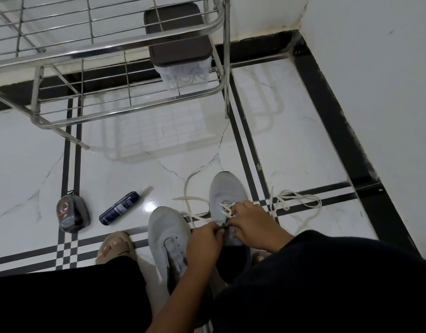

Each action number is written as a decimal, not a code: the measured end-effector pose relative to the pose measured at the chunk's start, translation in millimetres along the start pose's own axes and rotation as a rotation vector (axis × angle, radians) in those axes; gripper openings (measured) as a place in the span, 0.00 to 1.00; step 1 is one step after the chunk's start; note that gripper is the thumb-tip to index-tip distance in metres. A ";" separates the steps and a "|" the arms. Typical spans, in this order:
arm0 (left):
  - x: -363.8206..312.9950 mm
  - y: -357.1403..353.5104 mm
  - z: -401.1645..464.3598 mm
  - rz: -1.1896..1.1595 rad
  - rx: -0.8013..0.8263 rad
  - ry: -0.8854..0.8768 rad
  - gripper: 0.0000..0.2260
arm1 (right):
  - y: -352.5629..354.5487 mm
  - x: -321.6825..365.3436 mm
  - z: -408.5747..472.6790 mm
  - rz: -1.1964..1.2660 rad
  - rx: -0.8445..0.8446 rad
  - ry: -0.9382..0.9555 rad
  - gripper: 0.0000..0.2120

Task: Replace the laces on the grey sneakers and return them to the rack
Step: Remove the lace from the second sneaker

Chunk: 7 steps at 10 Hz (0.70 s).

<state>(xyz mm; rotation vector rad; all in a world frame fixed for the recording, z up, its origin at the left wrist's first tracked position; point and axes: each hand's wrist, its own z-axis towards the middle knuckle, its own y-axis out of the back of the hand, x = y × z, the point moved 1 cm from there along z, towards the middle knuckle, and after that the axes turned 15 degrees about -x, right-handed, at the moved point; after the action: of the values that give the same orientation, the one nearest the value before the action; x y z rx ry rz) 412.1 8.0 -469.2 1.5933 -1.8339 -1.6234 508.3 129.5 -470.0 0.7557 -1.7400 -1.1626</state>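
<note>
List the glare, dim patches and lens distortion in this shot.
Head view: a bright glare spot on the glossy white floor tile beside the dark blue spray can; the steel wire rack reflects faintly in the tile; wide-angle bending curves the rack's rails; overall dim, and the black trousers lose detail.

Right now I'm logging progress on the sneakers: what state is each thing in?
Right sneaker: partly laced, white lace trailing on floor.
Left sneaker: unlaced.
Left hand, right hand: pinching lace at eyelets.
Spray can: lying down.
Box on rack: lid on.
</note>
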 end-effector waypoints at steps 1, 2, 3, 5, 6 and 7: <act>14.4 5.5 10.1 -0.144 0.033 0.104 0.08 | -3.5 1.1 2.8 -0.004 0.038 0.041 0.20; 17.6 5.1 15.0 -0.189 0.094 0.145 0.07 | -5.1 6.2 6.1 -0.024 -0.048 0.127 0.18; 22.1 -1.3 16.5 -0.248 0.103 0.214 0.07 | -7.2 11.6 8.0 -0.113 -0.164 0.143 0.16; 26.0 -6.3 20.2 -0.285 0.131 0.263 0.08 | -18.6 12.0 12.8 0.278 -0.101 -0.155 0.08; 31.2 -7.3 20.5 -0.288 0.122 0.304 0.10 | 18.4 2.8 13.9 1.467 -0.106 -0.977 0.24; 32.4 -8.3 22.0 -0.343 0.149 0.345 0.11 | 24.2 -11.4 19.8 1.381 -0.069 -1.002 0.24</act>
<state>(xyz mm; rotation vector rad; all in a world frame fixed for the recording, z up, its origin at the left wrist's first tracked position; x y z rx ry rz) 388.0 -3.7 -498.9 2.1930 -1.5980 -1.2400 495.0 155.8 -454.7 -1.2039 -2.2254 -0.5221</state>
